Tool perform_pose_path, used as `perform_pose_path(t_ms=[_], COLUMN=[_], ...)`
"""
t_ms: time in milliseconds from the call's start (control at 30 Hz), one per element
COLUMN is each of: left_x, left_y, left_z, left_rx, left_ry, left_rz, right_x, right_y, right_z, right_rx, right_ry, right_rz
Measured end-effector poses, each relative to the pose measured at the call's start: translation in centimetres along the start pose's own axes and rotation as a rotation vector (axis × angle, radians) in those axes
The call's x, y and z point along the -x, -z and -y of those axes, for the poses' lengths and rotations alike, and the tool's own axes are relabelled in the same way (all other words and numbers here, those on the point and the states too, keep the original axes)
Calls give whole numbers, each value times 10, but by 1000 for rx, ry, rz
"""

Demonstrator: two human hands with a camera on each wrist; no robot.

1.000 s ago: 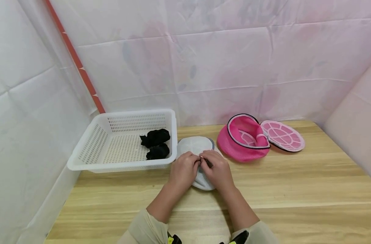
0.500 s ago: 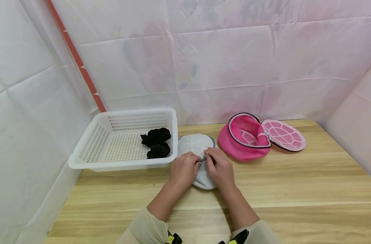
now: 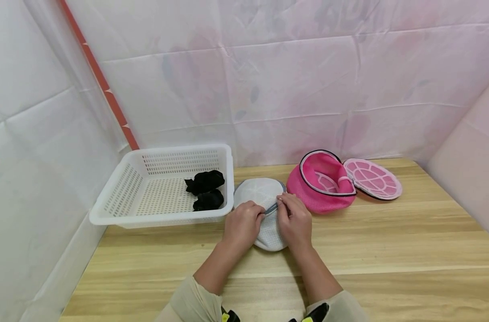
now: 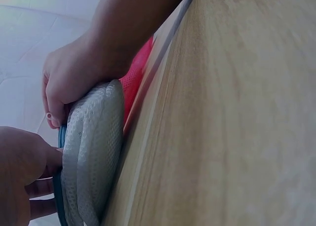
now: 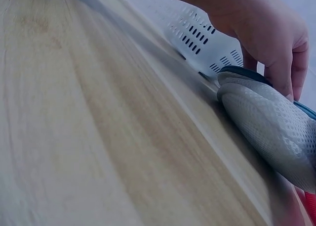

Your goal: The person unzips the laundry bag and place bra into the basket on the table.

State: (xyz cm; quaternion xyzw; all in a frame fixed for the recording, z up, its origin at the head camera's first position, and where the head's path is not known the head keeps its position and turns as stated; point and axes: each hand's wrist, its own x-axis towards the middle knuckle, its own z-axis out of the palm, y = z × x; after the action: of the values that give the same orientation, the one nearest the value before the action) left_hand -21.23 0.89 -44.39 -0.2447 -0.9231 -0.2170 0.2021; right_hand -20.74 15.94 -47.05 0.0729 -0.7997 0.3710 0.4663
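A round white mesh laundry bag (image 3: pixel 271 232) with a grey-blue zip lies on the table before me. My left hand (image 3: pixel 242 225) pinches the zipped edge near its middle. Just to the right, my right hand (image 3: pixel 297 221) pinches the same edge with thumb and finger; the zip pull itself is hidden or too small to make out. A short strip of zip (image 3: pixel 271 209) shows between the hands. In the left wrist view, the bag (image 4: pixel 96 147) looks padded and flattish. The right wrist view has the bag (image 5: pixel 271 122) under the left hand (image 5: pixel 276 38).
Left of the bag stands a white plastic basket (image 3: pixel 120 218) holding two black cloth bundles (image 3: pixel 206 190). A pink mesh bag (image 3: pixel 318 203) sits to the right, unzipped, its round lid (image 3: pixel 373 179) folded out. Cloth-covered walls (image 3: pixel 284 89) rise behind the wooden table (image 3: pixel 389 259).
My right hand has slid rightward along the zipped edge, away from the left hand, and more of the zip strip shows between them. The left hand stays in place.
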Motion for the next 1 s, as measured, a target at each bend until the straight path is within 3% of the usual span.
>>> perform_pose_path(t_ms=[267,433,600,800,1000], left_x=[1,1,1,1,-1], left_y=[-1,-2,-2,-2,-1], left_z=[0,0,0,-1,1], left_rx=[0,26,77,105,85], left_ry=[-18,-69,-118,-119,-126], left_rz=[-16,-41,-19,-17,-47], right_x=[0,2,3,3,2], right_y=[1,2,1,0,1], right_z=[1,1,4,7,10], right_rx=[19,27,19,-1,-11], right_ry=[20,24,55,120,135], right_rz=[6,21,61,101,118])
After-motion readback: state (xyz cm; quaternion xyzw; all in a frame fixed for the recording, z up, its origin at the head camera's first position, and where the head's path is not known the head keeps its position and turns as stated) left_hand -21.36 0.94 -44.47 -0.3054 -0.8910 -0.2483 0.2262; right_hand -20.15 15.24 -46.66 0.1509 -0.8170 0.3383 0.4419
